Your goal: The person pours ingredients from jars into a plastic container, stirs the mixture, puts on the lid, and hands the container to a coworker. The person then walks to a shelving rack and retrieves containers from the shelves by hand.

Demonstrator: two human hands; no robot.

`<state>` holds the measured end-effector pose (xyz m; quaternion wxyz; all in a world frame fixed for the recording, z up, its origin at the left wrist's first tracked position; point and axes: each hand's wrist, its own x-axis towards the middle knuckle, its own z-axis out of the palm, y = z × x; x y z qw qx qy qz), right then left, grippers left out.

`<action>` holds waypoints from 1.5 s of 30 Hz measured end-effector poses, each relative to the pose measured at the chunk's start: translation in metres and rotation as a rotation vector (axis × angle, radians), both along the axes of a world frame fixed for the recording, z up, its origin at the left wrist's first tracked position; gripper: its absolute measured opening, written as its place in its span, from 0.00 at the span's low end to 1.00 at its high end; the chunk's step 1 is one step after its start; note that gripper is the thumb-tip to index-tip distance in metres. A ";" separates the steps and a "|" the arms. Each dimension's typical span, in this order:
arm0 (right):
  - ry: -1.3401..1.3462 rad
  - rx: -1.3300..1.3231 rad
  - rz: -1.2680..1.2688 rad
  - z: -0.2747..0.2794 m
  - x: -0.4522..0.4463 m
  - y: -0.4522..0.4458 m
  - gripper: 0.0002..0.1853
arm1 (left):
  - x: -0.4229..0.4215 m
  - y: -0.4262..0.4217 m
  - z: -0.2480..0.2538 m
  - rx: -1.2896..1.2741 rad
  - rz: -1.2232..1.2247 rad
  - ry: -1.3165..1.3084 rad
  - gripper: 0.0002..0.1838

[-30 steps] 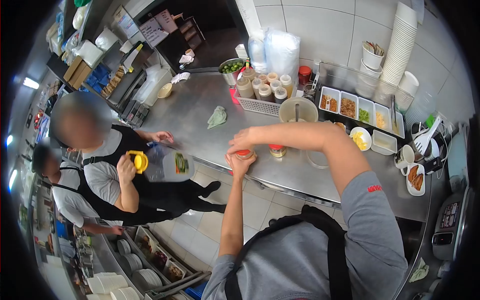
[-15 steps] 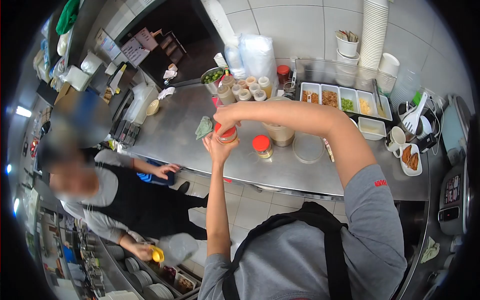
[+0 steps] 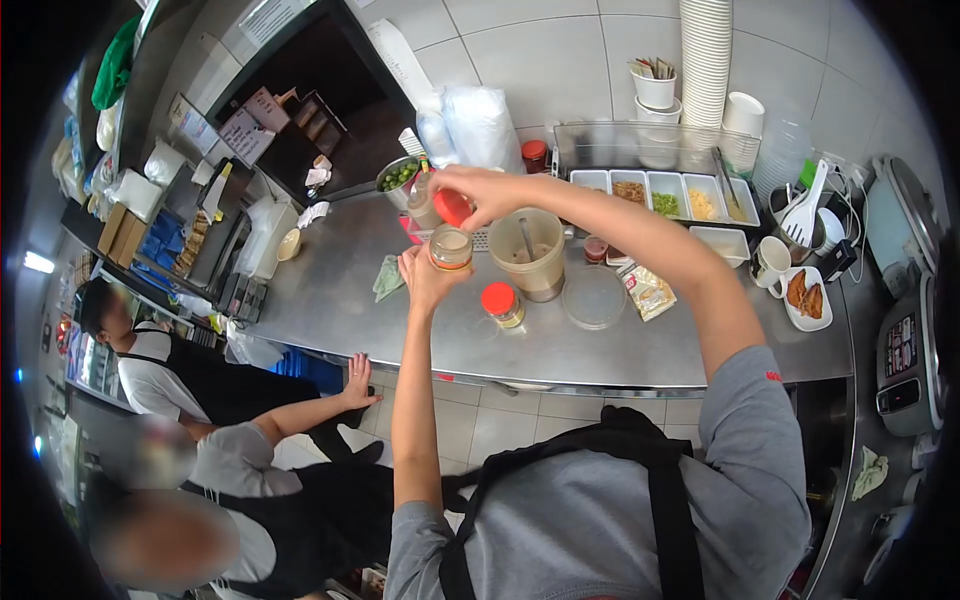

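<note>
My left hand is wrapped round a small clear jar whose mouth is uncovered, with pale contents inside. Just above the jar, my right hand pinches a red screw lid, held tilted and apart from the rim. On the steel counter to the right of my left hand stands a second jar with its red lid on. Behind it is a large open tub of brownish contents with a utensil handle sticking out. A clear round lid lies flat beside the tub.
A green cloth lies left of the jars. At the back stand a topping tray, a pot of green fruit and stacked cups. A packet lies right. Two people in aprons are at left, one hand near the counter edge.
The red lid has come off the jar and is lifted above it in my right hand. The squeeze bottles are now mostly hidden. A second person shows at left.
</note>
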<state>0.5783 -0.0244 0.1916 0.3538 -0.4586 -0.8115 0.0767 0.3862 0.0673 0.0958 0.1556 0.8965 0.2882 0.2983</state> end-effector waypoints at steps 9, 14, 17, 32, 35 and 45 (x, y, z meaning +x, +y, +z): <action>0.964 -0.017 -0.223 -0.063 0.043 -0.060 0.29 | 0.035 -0.009 0.010 0.331 0.047 0.165 0.40; 1.145 -0.033 -0.355 -0.089 0.042 -0.085 0.28 | 0.044 -0.015 0.017 0.483 0.011 0.259 0.40; 1.222 -0.039 -0.345 -0.105 0.045 -0.088 0.27 | 0.048 -0.016 0.021 0.565 -0.012 0.291 0.39; 1.332 -0.055 -0.297 -0.109 0.039 -0.085 0.27 | 0.080 -0.019 0.034 1.002 -0.128 0.339 0.24; 1.347 -0.037 -0.316 -0.107 0.036 -0.085 0.26 | 0.090 -0.026 0.034 1.103 -0.191 0.359 0.19; 1.269 -0.004 -0.324 -0.117 0.041 -0.084 0.28 | 0.100 -0.037 0.038 0.717 -0.156 0.395 0.31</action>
